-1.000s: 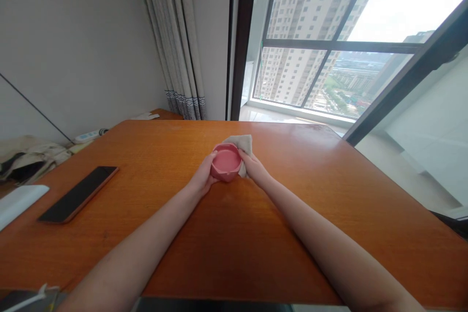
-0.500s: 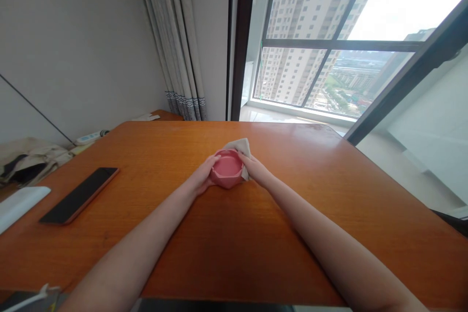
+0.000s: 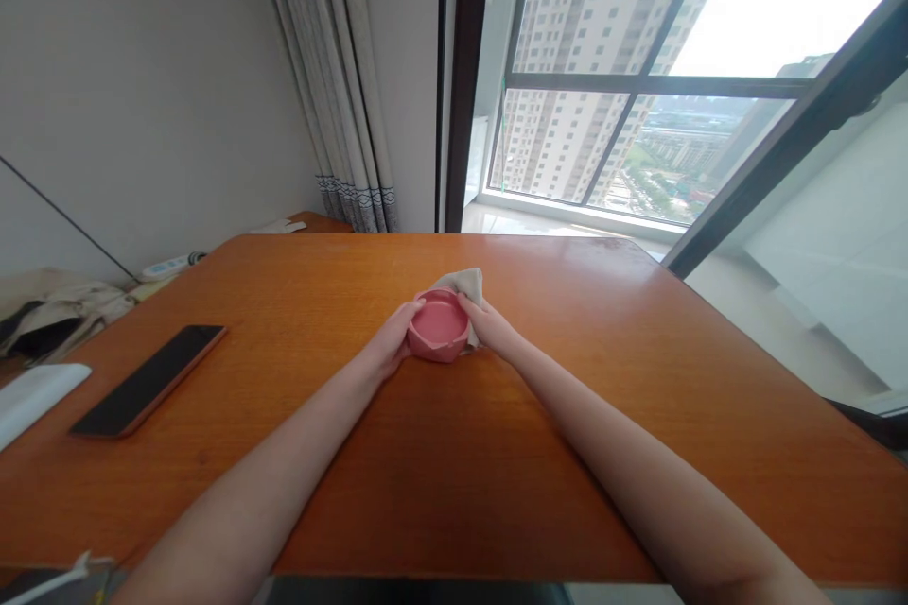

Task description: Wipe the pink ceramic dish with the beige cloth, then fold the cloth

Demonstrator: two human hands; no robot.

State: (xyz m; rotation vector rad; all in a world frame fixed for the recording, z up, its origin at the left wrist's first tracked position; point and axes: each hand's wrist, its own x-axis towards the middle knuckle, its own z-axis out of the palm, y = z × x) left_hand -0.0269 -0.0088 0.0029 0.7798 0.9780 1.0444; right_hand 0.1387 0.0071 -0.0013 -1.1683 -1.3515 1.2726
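Note:
A pink faceted bowl (image 3: 440, 321), perhaps an ashtray, is between my hands over the middle of the wooden table. My left hand (image 3: 395, 337) grips its left side, thumb on the rim and the other fingers out of sight underneath or behind. On the right side, my right hand (image 3: 489, 323) presses a pale cloth (image 3: 464, 283) against the bowl's outer wall, its thumb at the rim. The cloth bunches up behind the bowl and shows a little below the right hand. The bowl's opening faces up toward me.
A dark phone (image 3: 150, 381) with a reddish edge lies on the wooden table (image 3: 454, 473) at the left. Beside it is a white object (image 3: 39, 397) at the table's edge. A power strip (image 3: 168, 267) and crumpled fabric (image 3: 63, 307) sit beyond the left side. A window (image 3: 638, 142) stands behind.
The bowl has turned and tilted slightly within my hands, and less cloth shows at its right side. Both hands keep their hold; the whole view has shifted a little.

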